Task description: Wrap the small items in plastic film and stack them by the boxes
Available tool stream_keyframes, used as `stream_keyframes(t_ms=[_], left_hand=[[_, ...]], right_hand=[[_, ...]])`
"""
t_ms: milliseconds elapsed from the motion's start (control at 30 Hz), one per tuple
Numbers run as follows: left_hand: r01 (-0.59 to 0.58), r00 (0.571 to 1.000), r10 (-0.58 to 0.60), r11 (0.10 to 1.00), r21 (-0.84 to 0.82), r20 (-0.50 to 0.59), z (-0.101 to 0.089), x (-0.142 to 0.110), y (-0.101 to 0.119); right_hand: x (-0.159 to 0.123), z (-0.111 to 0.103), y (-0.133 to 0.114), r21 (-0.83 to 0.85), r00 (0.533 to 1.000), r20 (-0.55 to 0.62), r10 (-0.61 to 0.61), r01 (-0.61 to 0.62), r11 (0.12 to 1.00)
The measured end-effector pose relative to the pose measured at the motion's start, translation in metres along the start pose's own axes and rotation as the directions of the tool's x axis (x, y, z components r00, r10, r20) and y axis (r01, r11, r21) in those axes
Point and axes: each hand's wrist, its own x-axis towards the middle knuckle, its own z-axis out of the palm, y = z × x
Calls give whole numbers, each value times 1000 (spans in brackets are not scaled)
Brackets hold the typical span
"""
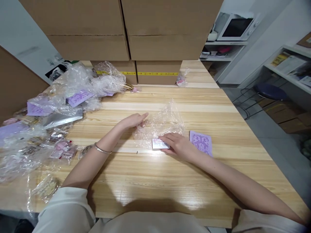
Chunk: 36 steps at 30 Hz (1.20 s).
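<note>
A crumpled clear plastic bag (167, 118) lies on the table between my hands. My left hand (133, 121) is at the bag's left edge, its fingers closed on the film. My right hand (178, 145) grips a small white item with a printed barcode label (157, 144), at the bag's near edge. Fingers cover that item's right end, and its exact kind does not show. Just right of my right hand, a purple patterned card (201, 143) lies flat, partly behind my forearm.
Heaped at the left are several clear plastic packages (82, 77), purple cards (80, 97) and a silvery pouch (63, 119). Large cardboard boxes (155, 29) stand along the back. A small wrapped packet (181, 81) lies beside them. Beyond the wooden table (155, 187) stand a microwave (236, 27) and a stool (270, 91).
</note>
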Motion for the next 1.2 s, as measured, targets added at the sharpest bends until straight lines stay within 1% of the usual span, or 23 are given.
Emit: stream_keyframes(t_ms=[67,100,133,200,300,367,400,433,467,533,567,600,633,700,733,767,800,867,900,933,967,1067,1200], left_hand=[[-15,987,46,980,-200,151,6,1,5],[-19,975,91,943,-332,205,10,0,8],[-15,962,140,885,-466,235,13,-3,12],[-3,944,231,717,-697,234,18,-8,19],[-44,939,323,447,-893,116,21,-13,26],[-170,941,335,347,-922,-47,21,-10,26],[-257,934,325,332,-908,-146,20,-7,25],[-353,916,315,344,-870,-247,19,-4,22],[-450,886,305,390,-803,-348,18,0,19],[-586,798,301,592,-553,-523,14,5,11],[-597,740,310,712,-371,-597,12,5,8],[-561,674,327,810,-171,-662,9,3,5],[-495,599,355,869,17,-718,7,-1,4],[-374,458,448,881,292,-768,3,-15,5],[-365,413,521,846,388,-747,4,-24,7],[-402,406,612,787,468,-679,6,-35,9],[-480,428,709,704,524,-561,10,-46,11],[-678,496,842,529,511,-214,23,-65,11],[-745,523,851,485,458,-50,32,-73,10],[-771,553,831,484,414,58,41,-79,7],[-769,587,801,507,389,116,49,-83,4],[-704,678,727,603,375,105,68,-84,-5],[-663,727,684,677,319,61,71,-79,-9]], right_hand=[[0,0,1,0,1000,4,3,-3,1000],[0,1,1,0,1000,5,3,-3,1000],[0,1,1,0,1000,3,2,-2,1000],[-1,2,2,0,1000,-8,-2,2,1000],[-1,3,2,-2,1000,-16,-3,3,1000],[-2,3,2,-1,1000,-16,0,0,1000],[-2,3,2,2,1000,-19,1,-1,1000],[-2,4,2,4,1000,-23,0,0,1000],[-2,4,2,7,1000,-28,0,0,1000],[-1,4,1,9,999,-32,-1,1,1000],[-1,5,1,6,999,-33,-2,2,1000],[-1,5,1,0,999,-35,-3,3,1000],[0,5,0,-8,999,-37,-3,3,1000],[0,4,-1,-42,999,-42,-7,5,999],[0,3,-2,-71,999,-47,-12,9,997],[1,2,-3,-105,998,-51,-21,15,994],[1,1,-4,-138,998,-57,-34,26,990],[1,0,-5,-175,996,-73,-59,46,984],[2,0,-5,-171,994,-84,-63,48,984],[2,0,-5,-156,993,-98,-61,45,987],[2,0,-4,-138,992,-114,-56,40,990],[2,1,0,-85,986,-165,-37,23,996],[2,-5,4,-17,989,-148,-17,15,1000]])
